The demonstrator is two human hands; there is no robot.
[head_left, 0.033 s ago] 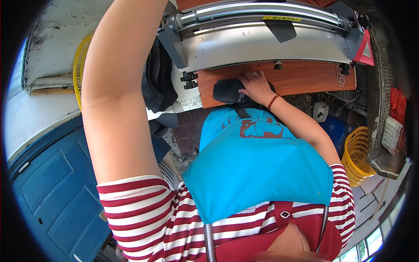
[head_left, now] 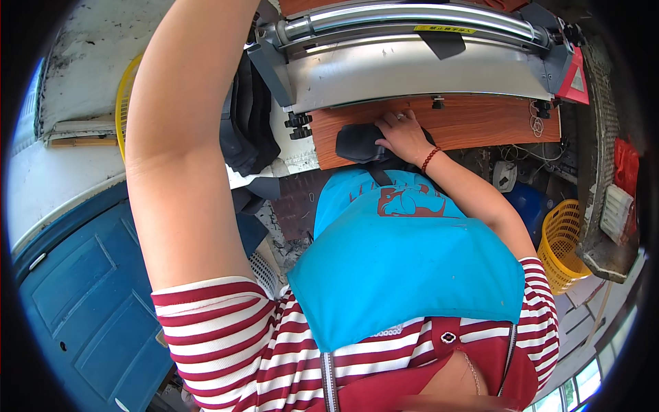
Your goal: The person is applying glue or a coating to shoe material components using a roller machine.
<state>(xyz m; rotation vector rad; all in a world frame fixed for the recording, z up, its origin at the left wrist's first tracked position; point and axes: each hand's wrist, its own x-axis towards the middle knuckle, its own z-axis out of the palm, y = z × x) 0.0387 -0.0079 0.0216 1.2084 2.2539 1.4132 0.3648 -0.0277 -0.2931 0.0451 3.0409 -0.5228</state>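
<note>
Cloth-work at a wood-grain table [head_left: 480,123], seen from overhead: pressed a dark piece of cloth [head_left: 353,144] down at the table's near edge with the right hand [head_left: 406,136], just in front of a grey metal machine [head_left: 425,75] and its shiny roller bar [head_left: 412,17]. Laid the fingers [head_left: 395,123] flat and loosely spread on top of the piece, palm down, closed round nothing, pinning rather than gripping. Judged soft, light and limp, likely to droop and fold if lifted by one corner; looked matte rather than slippery, and in no way fragile. Best taken by pinching the free edge at the left end, clear of the palm, or slid flat across the smooth board. Wore a red bead bracelet [head_left: 430,159] at the wrist. Raised the left arm [head_left: 185,151] high past the top of the frame, left hand out of sight, so no telling its grip. Worked in a blue apron [head_left: 412,275] over a red-and-white striped shirt [head_left: 226,329]. Had a heap of similar dark pieces [head_left: 250,117] beside the machine's left end, near two black knobs [head_left: 298,125]. Stood amid a cluttered workshop: yellow plastic basket [head_left: 566,240] low on the right, red warning triangle [head_left: 576,69] at the machine's right end, tangled cables [head_left: 515,154] under the table, blue panelled door [head_left: 75,309] at lower left below a worn white wall [head_left: 75,89].
</note>
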